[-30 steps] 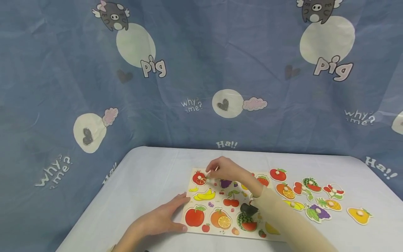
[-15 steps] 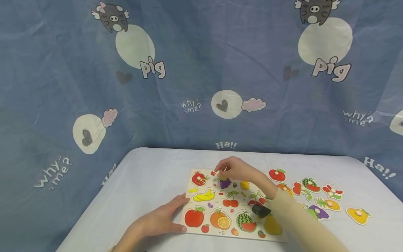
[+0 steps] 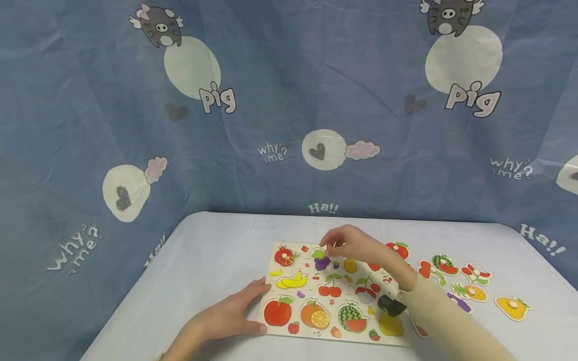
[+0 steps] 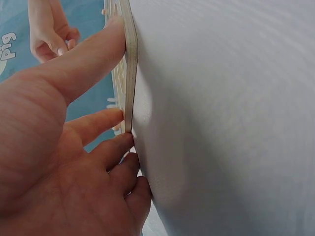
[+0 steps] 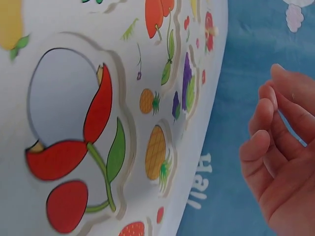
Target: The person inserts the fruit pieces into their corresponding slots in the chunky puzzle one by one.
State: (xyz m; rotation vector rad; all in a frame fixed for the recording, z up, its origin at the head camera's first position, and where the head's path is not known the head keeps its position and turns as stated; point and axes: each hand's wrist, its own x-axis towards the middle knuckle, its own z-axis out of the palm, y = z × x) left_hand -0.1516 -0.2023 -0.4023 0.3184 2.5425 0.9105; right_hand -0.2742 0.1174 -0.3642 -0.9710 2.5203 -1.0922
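White rectangular wooden fruit-puzzle board [image 3: 312,290], lower centre, is best braced by the relaxed left hand [image 3: 232,312], the right hand [image 3: 356,246] loose and empty.

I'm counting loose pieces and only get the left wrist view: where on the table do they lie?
Observer: The head view shows the loose pieces to the right of the board.
Operator: Is any piece set into the board?
Observer: Yes, the pomegranate piece, in the far left corner.
Operator: I see the other hand; which picture is it beside?
Observer: In the head view, the right hand appears beside the grape picture.
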